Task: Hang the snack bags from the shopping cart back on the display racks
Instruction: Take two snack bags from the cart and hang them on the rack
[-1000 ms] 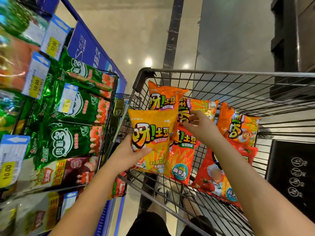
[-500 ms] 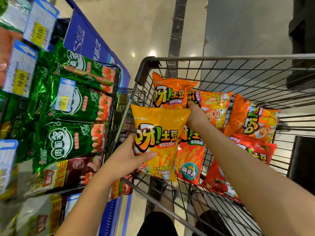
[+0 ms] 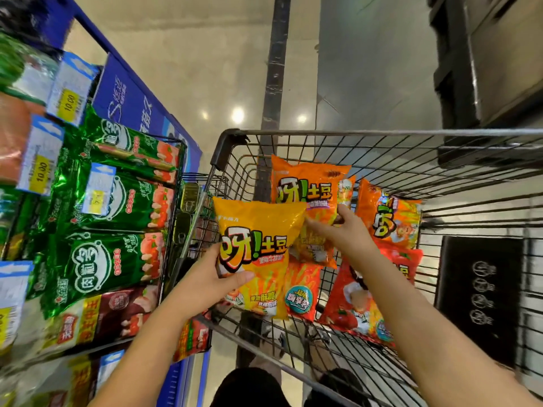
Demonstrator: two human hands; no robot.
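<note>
Yellow bag (image 3: 258, 259) is up over the near edge of the cart (image 3: 382, 132). The left grip (image 3: 205, 286) holds it by its low left side, thumb on the front. The right grip (image 3: 343, 233) is down among the orange bags (image 3: 305, 195). Its fingers bend there, but I cannot tell if it has one. The rack (image 3: 126, 107) with green bags (image 3: 117, 201) is just to the left.

The yellow bag looks shiny and puffy. Held by one side like this, it could slip and fall between cart and rack. A hard squeeze could crush the chips. If the right grip pulls one orange bag, the others may slide, or a corner may catch on the cart wires.
</note>
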